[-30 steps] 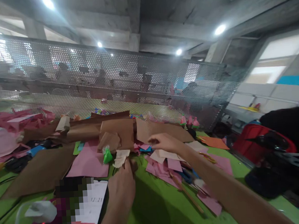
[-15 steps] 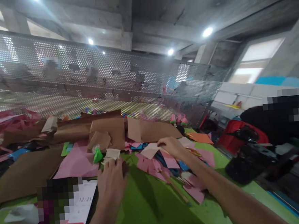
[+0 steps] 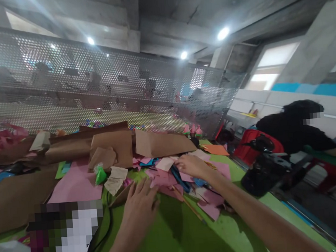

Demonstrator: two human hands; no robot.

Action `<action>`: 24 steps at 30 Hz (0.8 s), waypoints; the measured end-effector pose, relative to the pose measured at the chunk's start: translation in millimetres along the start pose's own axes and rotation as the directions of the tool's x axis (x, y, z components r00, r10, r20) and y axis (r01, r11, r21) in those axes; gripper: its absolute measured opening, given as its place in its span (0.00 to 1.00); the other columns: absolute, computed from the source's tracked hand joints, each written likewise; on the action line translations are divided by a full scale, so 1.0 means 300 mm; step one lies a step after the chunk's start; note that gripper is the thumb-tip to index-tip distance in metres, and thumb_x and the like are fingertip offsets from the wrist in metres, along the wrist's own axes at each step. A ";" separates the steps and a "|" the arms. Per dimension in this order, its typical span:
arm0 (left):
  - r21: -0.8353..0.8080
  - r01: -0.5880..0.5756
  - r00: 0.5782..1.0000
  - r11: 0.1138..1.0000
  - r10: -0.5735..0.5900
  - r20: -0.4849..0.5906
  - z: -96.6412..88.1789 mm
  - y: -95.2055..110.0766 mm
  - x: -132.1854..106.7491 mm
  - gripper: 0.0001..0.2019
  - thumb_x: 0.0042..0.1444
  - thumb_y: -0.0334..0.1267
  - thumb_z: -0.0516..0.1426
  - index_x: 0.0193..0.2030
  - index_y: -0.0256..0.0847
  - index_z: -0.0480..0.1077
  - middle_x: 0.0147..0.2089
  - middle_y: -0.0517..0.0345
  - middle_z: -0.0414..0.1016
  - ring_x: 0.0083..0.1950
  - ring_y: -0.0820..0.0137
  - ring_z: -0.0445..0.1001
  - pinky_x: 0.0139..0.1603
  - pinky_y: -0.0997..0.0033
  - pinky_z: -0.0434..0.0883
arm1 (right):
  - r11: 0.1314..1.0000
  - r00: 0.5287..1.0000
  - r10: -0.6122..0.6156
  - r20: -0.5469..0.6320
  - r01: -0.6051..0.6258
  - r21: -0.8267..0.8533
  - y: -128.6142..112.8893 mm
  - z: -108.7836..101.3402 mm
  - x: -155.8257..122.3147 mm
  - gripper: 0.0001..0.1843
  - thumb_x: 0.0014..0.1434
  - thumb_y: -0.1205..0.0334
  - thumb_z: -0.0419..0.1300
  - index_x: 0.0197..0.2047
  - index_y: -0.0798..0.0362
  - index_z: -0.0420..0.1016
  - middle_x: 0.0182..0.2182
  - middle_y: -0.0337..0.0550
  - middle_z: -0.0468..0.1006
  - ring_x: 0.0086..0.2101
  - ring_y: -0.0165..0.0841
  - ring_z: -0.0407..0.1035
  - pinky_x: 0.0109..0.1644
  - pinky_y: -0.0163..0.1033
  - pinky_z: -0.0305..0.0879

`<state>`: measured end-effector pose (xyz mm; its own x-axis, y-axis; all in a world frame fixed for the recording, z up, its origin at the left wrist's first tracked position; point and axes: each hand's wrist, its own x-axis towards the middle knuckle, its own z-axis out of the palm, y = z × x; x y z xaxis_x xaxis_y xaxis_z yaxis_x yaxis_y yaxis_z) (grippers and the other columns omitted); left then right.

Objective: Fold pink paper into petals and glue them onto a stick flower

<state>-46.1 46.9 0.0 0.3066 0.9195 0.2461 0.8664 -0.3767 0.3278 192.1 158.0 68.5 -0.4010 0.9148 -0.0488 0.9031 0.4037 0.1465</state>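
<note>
My left hand [image 3: 141, 202] lies palm down over the green table with its fingers stretched out. Its fingertips are close to a folded brown paper piece [image 3: 121, 195] and a crumpled beige paper [image 3: 116, 179]. Beyond those sits a small bright green bag [image 3: 100, 174]. Over on the paper scraps, my right hand [image 3: 192, 165] has its fingers bent and drawn together; what they hold, if anything, is hidden. A pale pink paper piece [image 3: 165, 164] and a dark blue strip [image 3: 179, 179] lie by its fingertips. A pencil [image 3: 191, 205] rests on the scraps.
Brown paper bags [image 3: 111, 143] stand along the back, before a perforated metal screen [image 3: 154, 100]. Large pink paper [image 3: 77, 186] and a cable [image 3: 107, 226] lie to the left. A phone-like white screen [image 3: 77, 232] is partly blurred. A person in black [image 3: 294, 128] sits at right.
My left hand has moved right and away from the crumpled beige paper, its fingers now spread. My right hand stays over the scraps. The view has turned slightly right.
</note>
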 end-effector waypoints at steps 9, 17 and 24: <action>-0.068 -0.146 0.980 0.987 0.153 0.124 0.088 0.032 -0.005 0.25 0.63 0.44 0.52 0.65 0.43 0.64 0.71 0.51 0.58 0.72 0.58 0.55 0.71 0.46 0.48 | 0.982 0.990 0.138 -0.012 -0.138 -0.129 -0.093 0.027 -0.042 0.16 0.66 0.56 0.59 0.55 0.53 0.71 0.53 0.48 0.73 0.48 0.40 0.72 0.50 0.51 0.71; -0.044 -0.119 0.977 0.992 0.125 0.175 0.105 0.031 -0.014 0.28 0.57 0.35 0.52 0.66 0.40 0.62 0.70 0.52 0.59 0.70 0.57 0.58 0.70 0.43 0.51 | 0.970 0.971 0.223 0.080 -0.213 -0.116 -0.113 0.058 -0.051 0.16 0.66 0.57 0.59 0.55 0.53 0.70 0.52 0.48 0.74 0.46 0.39 0.73 0.48 0.50 0.72; 0.023 -0.053 0.984 0.998 0.048 0.170 0.083 0.044 -0.019 0.29 0.55 0.32 0.52 0.66 0.41 0.63 0.69 0.50 0.62 0.68 0.56 0.61 0.69 0.40 0.52 | 0.992 0.993 0.112 0.048 -0.110 -0.056 -0.090 0.045 -0.058 0.17 0.65 0.57 0.60 0.55 0.53 0.70 0.53 0.48 0.73 0.47 0.40 0.72 0.49 0.50 0.72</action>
<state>-26.7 39.4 -19.8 0.4103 0.9061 0.1034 0.8579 -0.4219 0.2932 176.8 131.3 51.9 -0.2892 0.9540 -0.0791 0.9315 0.2995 0.2062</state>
